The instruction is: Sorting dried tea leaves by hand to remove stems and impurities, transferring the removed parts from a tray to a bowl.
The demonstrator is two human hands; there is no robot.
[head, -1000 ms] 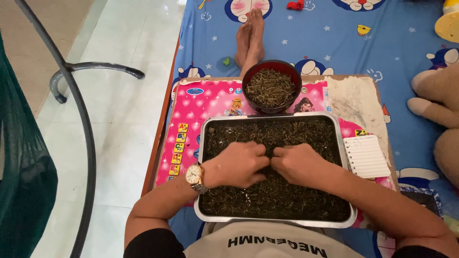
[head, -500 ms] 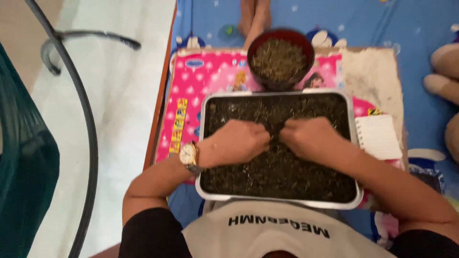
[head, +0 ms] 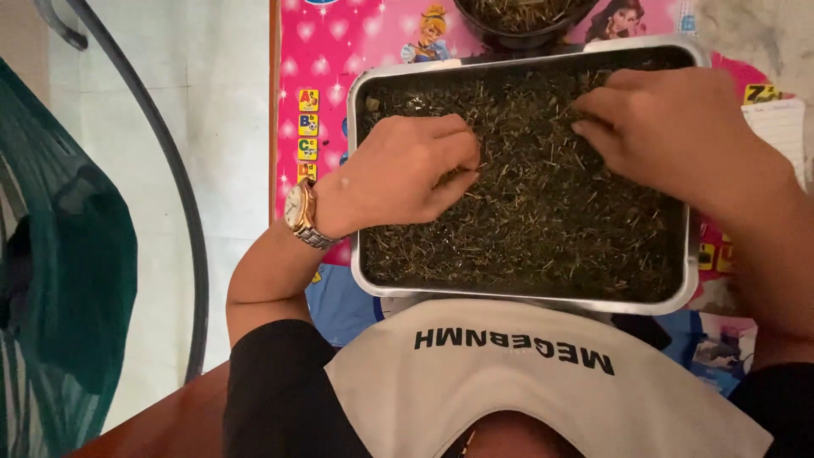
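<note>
A rectangular metal tray lies in front of me, filled with dark dried leaves and thin stems. My left hand, with a gold watch on its wrist, rests on the leaves at the tray's left side, its fingers curled and pinching at bits of the litter. My right hand lies on the leaves at the upper right, fingers bent and pressed together among the stems. Whether either hand holds a stem I cannot make out.
A dark bowl of the same dried material stands just beyond the tray, cut off by the top edge. A pink illustrated mat lies under the tray. A white notepad sits at right. Pale floor and a curved black bar are at left.
The view has moved closer and lower over the tray, so the bowl is now cut off. My two hands have drifted apart, the right one toward the upper right.
</note>
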